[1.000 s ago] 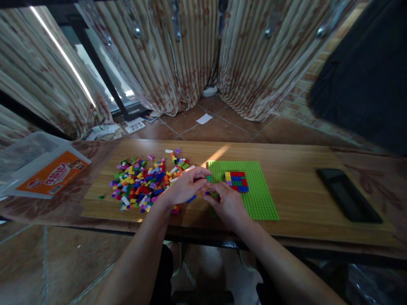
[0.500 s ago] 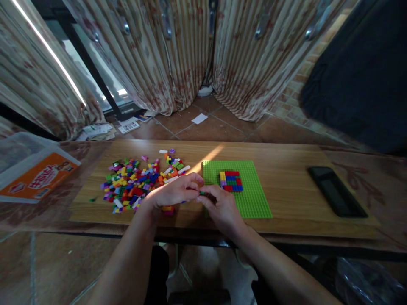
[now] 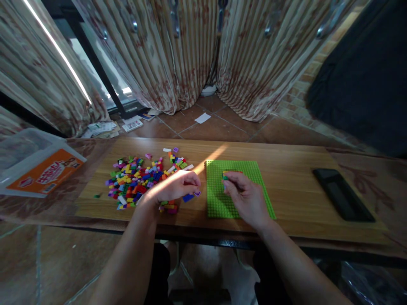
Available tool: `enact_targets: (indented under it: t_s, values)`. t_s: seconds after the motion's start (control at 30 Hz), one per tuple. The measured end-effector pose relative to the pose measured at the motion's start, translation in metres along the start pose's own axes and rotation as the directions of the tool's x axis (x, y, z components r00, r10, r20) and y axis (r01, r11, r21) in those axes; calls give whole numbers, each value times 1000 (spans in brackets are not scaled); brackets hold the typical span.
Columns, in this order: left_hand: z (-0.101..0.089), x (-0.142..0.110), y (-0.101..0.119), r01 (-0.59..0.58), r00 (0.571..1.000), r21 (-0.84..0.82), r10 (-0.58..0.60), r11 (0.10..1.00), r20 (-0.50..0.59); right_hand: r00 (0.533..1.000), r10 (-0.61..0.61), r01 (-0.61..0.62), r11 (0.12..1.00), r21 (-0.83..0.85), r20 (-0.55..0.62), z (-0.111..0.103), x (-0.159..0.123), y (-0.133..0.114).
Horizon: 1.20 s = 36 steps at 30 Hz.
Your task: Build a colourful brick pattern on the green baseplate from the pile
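My right hand point(image 3: 246, 197) is over the green baseplate point(image 3: 219, 205), its thumb and fingers pinched on a small green brick point(image 3: 225, 178). The brick is at the left end of the block of coloured bricks built on the plate, most of which my hand hides. Off the plate's left edge, my left hand point(image 3: 178, 186) hovers with curled fingers, and what they hold, if anything, is hidden. Just below its fingertips shows a small purple brick point(image 3: 197, 193); I cannot tell if it is touched. A blue brick point(image 3: 188, 197) lies beside it on the wooden board point(image 3: 292, 190).
A wide pile of mixed loose bricks point(image 3: 136, 178) spreads over the board's left part. Farther left stands a clear plastic box point(image 3: 28, 148) with an orange label. A black phone-like device point(image 3: 343, 194) lies at the right end. Curtains point(image 3: 190, 63) hang behind.
My hands have parted. The right hand has moved right, from beside my left hand to the built bricks, carrying the small green brick. My left hand stays nearly in place. The view has shifted slightly.
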<state>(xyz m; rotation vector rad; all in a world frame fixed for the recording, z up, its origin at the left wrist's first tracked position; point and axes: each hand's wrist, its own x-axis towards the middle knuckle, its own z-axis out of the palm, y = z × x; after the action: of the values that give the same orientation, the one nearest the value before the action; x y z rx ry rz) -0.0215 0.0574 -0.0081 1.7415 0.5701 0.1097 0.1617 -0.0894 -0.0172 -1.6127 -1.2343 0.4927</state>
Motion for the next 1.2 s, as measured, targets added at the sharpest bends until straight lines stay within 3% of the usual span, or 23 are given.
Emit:
enact_targets:
  t_s: [0.2, 0.37, 0.53, 0.7, 0.83, 1.2]
  values:
    - [-2, -1, 6, -66, 988, 304, 106, 950, -115, 999, 25, -30, 995, -98, -47, -26, 8, 12]
    - [-4, 0, 7, -49, 977, 436, 134, 899, -167, 992, -118, 101, 951, -293, -41, -33, 9, 21]
    - [8, 8, 10, -71, 955, 383, 174, 921, -241, 986, -165, 148, 938, -313, -29, -23, 5, 30]
    - [40, 25, 16, -75, 986, 360, 123, 930, -112, 985, -175, 161, 915, -369, -4, -13, 1, 35]
    - [60, 34, 23, -22, 991, 385, 72, 923, -116, 983, -181, 166, 904, -393, 0, -14, -2, 37]
    - [68, 40, 24, 29, 981, 431, 56, 902, -185, 990, -137, 114, 936, -333, -44, -15, 0, 37]
